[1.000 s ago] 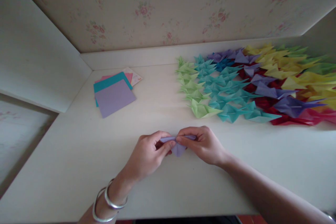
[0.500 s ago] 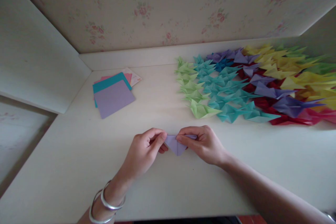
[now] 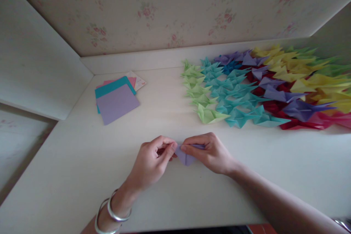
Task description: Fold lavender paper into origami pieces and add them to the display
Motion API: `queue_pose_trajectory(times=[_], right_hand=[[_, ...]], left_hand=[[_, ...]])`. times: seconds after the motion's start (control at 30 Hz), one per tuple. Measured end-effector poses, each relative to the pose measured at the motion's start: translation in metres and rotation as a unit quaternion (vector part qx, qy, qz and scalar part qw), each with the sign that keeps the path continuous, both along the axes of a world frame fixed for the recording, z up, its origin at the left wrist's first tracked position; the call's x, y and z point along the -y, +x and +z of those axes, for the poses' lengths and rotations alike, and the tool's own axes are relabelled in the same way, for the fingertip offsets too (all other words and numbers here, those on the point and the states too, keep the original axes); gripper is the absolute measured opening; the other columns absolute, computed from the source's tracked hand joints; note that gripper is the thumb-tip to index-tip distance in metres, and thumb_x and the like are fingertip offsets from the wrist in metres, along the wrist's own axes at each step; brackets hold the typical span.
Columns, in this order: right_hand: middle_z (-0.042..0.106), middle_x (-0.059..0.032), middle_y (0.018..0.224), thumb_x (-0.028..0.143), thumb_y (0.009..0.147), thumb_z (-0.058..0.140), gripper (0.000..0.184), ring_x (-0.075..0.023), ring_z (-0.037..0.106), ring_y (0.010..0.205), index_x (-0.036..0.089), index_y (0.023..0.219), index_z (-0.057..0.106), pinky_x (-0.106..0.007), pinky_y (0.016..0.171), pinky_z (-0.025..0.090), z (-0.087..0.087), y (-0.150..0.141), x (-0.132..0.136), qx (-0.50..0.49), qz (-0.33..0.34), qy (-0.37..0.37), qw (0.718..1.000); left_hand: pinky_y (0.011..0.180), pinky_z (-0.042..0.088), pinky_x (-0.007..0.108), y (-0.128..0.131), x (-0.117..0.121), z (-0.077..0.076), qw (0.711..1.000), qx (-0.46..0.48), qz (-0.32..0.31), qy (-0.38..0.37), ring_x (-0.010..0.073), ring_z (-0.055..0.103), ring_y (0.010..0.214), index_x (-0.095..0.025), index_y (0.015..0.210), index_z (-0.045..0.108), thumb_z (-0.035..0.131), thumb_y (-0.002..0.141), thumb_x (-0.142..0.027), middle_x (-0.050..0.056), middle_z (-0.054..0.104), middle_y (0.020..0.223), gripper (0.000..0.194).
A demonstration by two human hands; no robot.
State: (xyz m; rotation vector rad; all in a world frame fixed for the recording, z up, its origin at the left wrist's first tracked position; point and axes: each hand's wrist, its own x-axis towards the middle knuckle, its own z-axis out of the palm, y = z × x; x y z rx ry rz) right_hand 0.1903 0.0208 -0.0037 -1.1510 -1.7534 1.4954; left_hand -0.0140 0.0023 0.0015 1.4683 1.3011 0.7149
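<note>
A small folded piece of lavender origami paper point(image 3: 186, 158) is held just above the table, close to its front, with a point facing down toward me. My left hand point(image 3: 153, 159) pinches its left end between thumb and fingers. The thumb and forefinger of my right hand point(image 3: 212, 153) press together along its top edge, near the middle. My fingers cover the upper part and both ends of the paper. Two silver bangles point(image 3: 118, 218) circle my left wrist.
Flat paper sheets lie back left, a lavender sheet point(image 3: 118, 105) over a teal sheet point(image 3: 111, 87). Rows of folded paper cranes spread across the back right: light green point(image 3: 210, 115), teal point(image 3: 238, 117), purple, red and yellow point(image 3: 326, 84). A flower-patterned wall point(image 3: 148, 11) rises behind the white table point(image 3: 90, 175).
My two hands have come slightly closer together along the folded paper, my right thumb shifting left. The paper's point sits a little lower, and the view has shifted slightly.
</note>
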Motion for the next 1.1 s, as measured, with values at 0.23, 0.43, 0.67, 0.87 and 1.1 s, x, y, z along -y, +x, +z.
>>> queue_pose_trajectory(times=[0.23,0.43,0.67,0.87,1.1], right_hand=[[0.066,0.0,0.072,0.035,0.094,0.059,0.029,-0.0131,0.057,0.068,0.015,0.081,0.075,-0.022,0.062,0.044,-0.003,-0.003,0.001,-0.033,0.001,-0.015,0.999],[0.074,-0.0058,0.079,0.041,0.091,0.063,0.029,-0.0164,0.068,0.071,0.014,0.089,0.075,-0.024,0.064,0.053,-0.012,-0.001,-0.003,-0.063,-0.069,-0.062,0.994],[0.075,-0.0052,0.073,0.035,0.095,0.057,0.029,-0.0165,0.072,0.069,0.015,0.087,0.076,-0.022,0.064,0.054,-0.011,0.002,-0.001,-0.001,-0.011,-0.013,1.0],[0.075,-0.0035,0.069,0.032,0.097,0.054,0.031,-0.0145,0.07,0.063,0.016,0.081,0.076,-0.021,0.059,0.051,-0.004,0.003,0.001,0.032,0.011,0.032,0.999],[0.07,-0.0019,0.068,0.036,0.094,0.06,0.024,-0.0147,0.067,0.063,0.018,0.086,0.072,-0.023,0.058,0.051,-0.013,-0.004,0.002,-0.032,-0.074,0.023,0.996]], left_hand=[[0.058,0.051,0.021,-0.001,-0.001,0.004,0.999,-0.004,-0.03,-0.013,0.015,0.067,0.06,-0.016,0.082,0.071,0.06,0.093,-0.036,0.002,0.07,0.062,0.025],[0.057,0.049,0.021,-0.007,-0.003,0.002,0.999,-0.027,0.03,0.036,0.014,0.064,0.061,-0.017,0.084,0.069,0.059,0.093,-0.038,0.001,0.069,0.066,0.025],[0.072,0.05,0.02,-0.005,-0.004,0.0,0.989,-0.079,-0.077,0.099,0.0153,0.071,0.077,-0.02,0.097,0.077,0.061,0.093,-0.031,0.001,0.079,0.089,0.019],[0.055,0.042,0.021,-0.007,-0.006,0.004,0.99,-0.089,-0.095,0.055,0.012,0.058,0.058,-0.018,0.077,0.076,0.058,0.094,-0.038,-0.001,0.068,0.063,0.032],[0.052,0.04,0.02,-0.004,-0.006,0.002,0.995,-0.067,-0.048,0.06,0.0109,0.053,0.054,-0.018,0.074,0.074,0.057,0.095,-0.039,-0.003,0.059,0.057,0.034]])
